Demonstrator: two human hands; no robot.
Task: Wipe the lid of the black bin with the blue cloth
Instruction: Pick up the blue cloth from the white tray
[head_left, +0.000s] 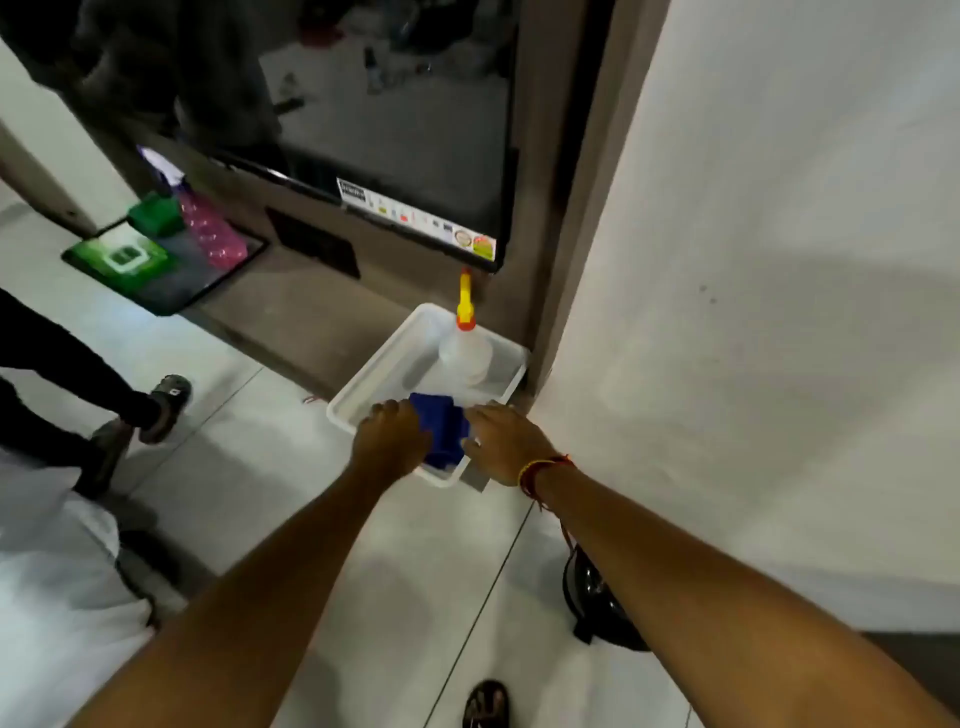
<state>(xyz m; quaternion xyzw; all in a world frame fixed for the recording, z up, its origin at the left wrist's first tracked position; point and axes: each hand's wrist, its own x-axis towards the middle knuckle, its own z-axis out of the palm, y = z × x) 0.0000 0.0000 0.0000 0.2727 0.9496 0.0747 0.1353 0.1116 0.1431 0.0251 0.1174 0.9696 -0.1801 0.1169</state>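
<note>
A folded blue cloth (441, 428) lies at the near end of a white plastic tray (379, 374) on the floor. My left hand (389, 436) rests on the cloth's left side, fingers curled over it. My right hand (506, 441) touches its right side, fingers down. Whether either hand grips the cloth is hidden. The black bin (597, 603) stands on the floor by the wall, mostly hidden under my right forearm; only part of its glossy lid shows.
A clear spray bottle (465, 348) with a yellow nozzle stands in the tray. A dark tray (208, 280) with green packs and a pink bottle sits further left. Another person's legs (104, 395) are at the left. A white wall (753, 312) runs along the right.
</note>
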